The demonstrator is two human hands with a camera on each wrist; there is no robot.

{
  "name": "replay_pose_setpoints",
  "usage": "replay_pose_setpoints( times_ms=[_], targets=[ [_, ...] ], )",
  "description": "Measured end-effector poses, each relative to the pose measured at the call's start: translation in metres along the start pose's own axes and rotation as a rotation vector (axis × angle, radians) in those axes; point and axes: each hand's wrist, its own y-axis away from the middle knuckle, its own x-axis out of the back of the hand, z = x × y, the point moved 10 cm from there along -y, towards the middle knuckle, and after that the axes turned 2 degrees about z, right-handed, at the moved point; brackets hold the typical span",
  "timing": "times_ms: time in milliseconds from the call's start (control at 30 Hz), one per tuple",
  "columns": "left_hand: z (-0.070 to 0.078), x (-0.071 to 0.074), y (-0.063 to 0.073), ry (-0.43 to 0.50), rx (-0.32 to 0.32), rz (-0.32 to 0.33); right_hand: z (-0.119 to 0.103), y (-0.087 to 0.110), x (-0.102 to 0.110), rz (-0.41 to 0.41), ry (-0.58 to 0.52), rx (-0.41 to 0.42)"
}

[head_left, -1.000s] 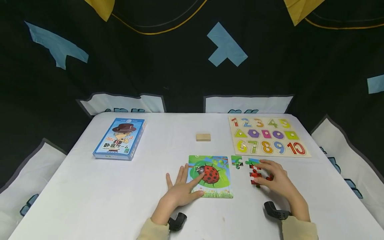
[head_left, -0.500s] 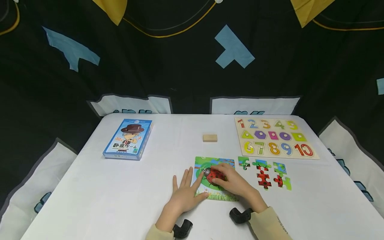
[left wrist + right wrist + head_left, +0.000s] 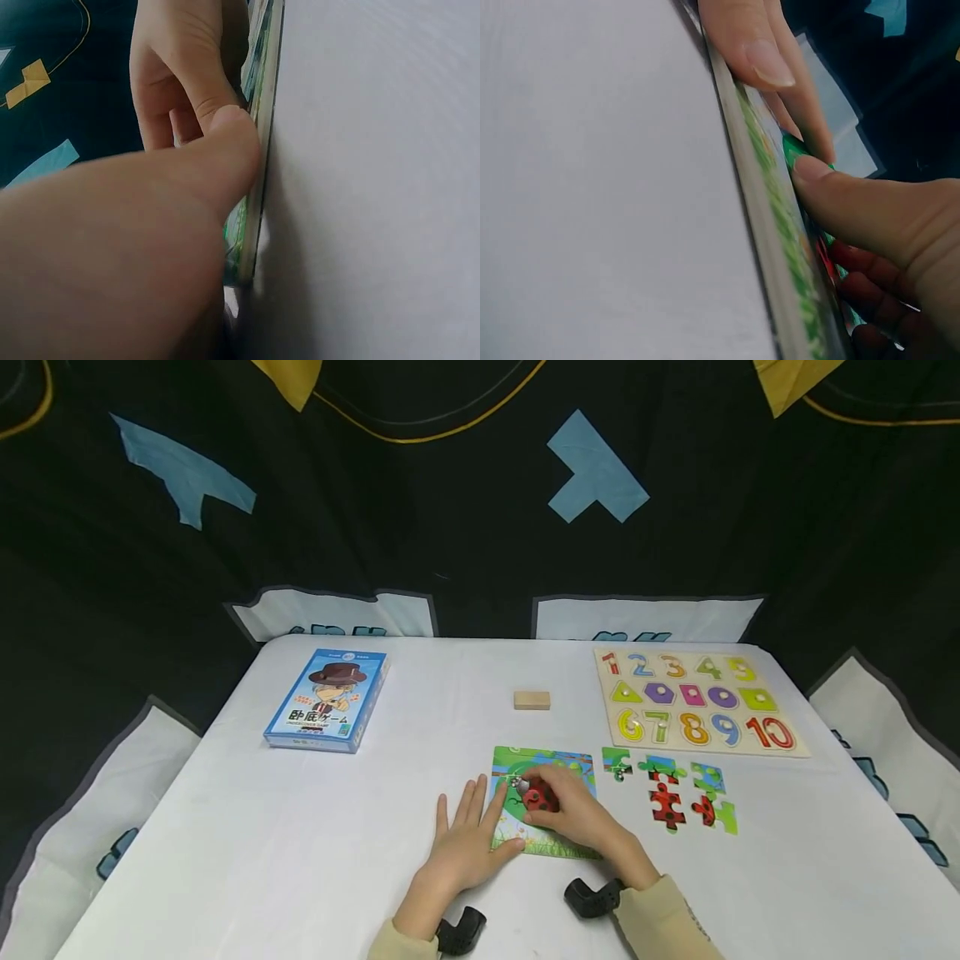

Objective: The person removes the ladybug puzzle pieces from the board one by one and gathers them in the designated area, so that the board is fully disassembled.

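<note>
- Tabletop [image 3: 300, 843], one: white, carrying all below. Clock directions run from the ladybird board, 12 lying farthest from the person.
- Number board [image 3: 673, 707], one: at 2 o'clock; ten numerals, five coloured shapes.
- Game box [image 3: 322, 702], one: blue, lying flat at 10 o'clock.
- Ladybird board [image 3: 540, 846], one: near the tabletop's middle, flat, partly covered by the right hand.
- Left hand [image 3: 465, 852]: at 8 o'clock, fingers spread wide, resting at the board's edge, gripping nothing.
- Right hand [image 3: 573, 810]: over the board, reaching in from 4 o'clock; fingers narrow, apparently pinching a green-edged piece [image 3: 788, 147]. Whether the piece touches the picture beneath cannot be told.
- Loose puzzle pieces [image 3: 666, 810]: at 3 o'clock; five, as far as near-touching edges allow counting.
- Wooden block [image 3: 532, 700], one: at 12 o'clock.
- Hazard, likeliest: the pinched piece could settle askew, the fingers hiding its edges.
- Hazard, second: the board could slide if the left hand bears too lightly.
- Hazard, third: a swing towards 3 o'clock could scatter the loose pieces.
</note>
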Motion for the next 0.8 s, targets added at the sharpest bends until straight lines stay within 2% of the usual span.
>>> replay_pose_setpoints(
  times_ms=[233,333,567,800],
  targets=[
    [-0.002,0.003,0.001,-0.005,-0.005,0.011,0.001,-0.004,-0.002,0.06,-0.108,-0.044],
    [-0.004,0.001,0.003,0.007,-0.007,0.009,0.001,-0.003,-0.005,0.079,-0.102,-0.062],
    [-0.003,-0.003,0.005,0.025,-0.02,-0.009,0.0,0.0,-0.008,0.048,-0.058,-0.037],
    [0.003,-0.002,0.0,0.021,-0.036,-0.011,0.012,0.004,0.007,0.12,-0.08,-0.104]
  ],
)
